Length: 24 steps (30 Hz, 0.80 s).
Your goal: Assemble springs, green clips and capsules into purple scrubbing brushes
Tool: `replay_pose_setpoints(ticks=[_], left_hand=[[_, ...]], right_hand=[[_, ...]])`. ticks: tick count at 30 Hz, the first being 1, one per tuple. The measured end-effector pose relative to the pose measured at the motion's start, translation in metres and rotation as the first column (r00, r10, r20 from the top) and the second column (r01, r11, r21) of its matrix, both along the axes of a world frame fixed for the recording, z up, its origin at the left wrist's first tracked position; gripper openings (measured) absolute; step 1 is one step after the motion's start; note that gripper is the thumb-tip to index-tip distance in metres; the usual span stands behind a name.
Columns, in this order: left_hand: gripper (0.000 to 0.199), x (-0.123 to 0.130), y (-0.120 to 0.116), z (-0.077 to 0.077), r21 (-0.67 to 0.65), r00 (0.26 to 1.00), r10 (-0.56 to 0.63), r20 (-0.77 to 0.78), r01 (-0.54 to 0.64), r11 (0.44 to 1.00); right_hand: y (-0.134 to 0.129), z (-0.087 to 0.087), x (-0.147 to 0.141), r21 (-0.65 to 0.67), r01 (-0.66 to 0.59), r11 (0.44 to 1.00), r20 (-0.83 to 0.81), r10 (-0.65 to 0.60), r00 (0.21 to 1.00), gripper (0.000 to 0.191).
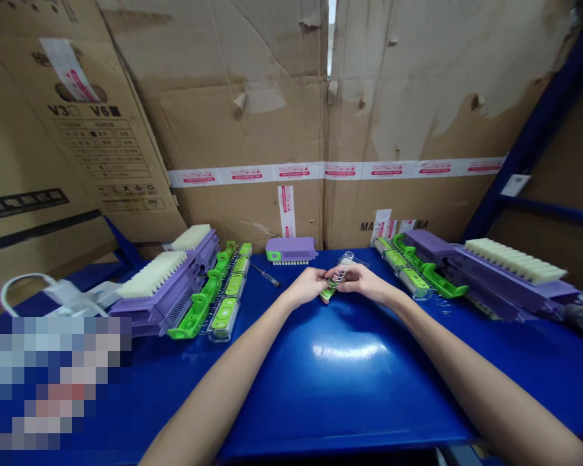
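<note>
Near the middle of the blue table, my left hand (pixel 308 288) and my right hand (pixel 366 283) meet around a small assembly. It has a green-and-clear plastic piece (pixel 327 294) at its lower end. A metal coil spring (pixel 342 266) stands up from it, tilted to the right. My left fingers are closed on the plastic piece. My right fingers are closed at the spring's side; their tips are partly hidden behind it. Just beyond my hands lies a purple brush head (pixel 291 248) with a green end and bristles facing down.
A screwdriver (pixel 266 276) lies left of my hands. Purple brush housings (pixel 162 285), green clips (pixel 201 301) and clear-and-green strips (pixel 228 301) line the left. Similar purple housings (pixel 505 285), green clips (pixel 430 275) and strips (pixel 403 268) lie right. Cardboard (pixel 252 123) walls the back; a white power strip (pixel 85 298) sits left.
</note>
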<state>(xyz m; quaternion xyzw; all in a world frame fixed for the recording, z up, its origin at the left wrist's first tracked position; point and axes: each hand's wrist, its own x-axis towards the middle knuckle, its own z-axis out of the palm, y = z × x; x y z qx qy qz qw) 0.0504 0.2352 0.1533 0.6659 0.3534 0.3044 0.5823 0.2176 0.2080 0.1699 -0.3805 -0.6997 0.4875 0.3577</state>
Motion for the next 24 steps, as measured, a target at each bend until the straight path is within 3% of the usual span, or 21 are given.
replay_pose_setpoints(ticks=[5,11,24], left_hand=[[0.007,0.000,-0.001,0.000,0.020,1.000,0.005,-0.011,-0.005,1.000],[0.014,0.001,0.003,-0.006,0.047,1.000,0.020,0.014,-0.020,0.999],[0.014,0.001,0.005,-0.010,0.127,0.995,0.089,0.032,-0.093,0.988]], right_hand=[[0.000,-0.001,-0.002,0.064,0.032,0.997,0.057,-0.036,0.998,0.025],[0.006,-0.010,-0.003,0.170,0.161,0.972,0.062,-0.173,0.983,0.025],[0.006,-0.012,-0.008,0.191,0.211,0.959,0.046,-0.224,0.974,0.026]])
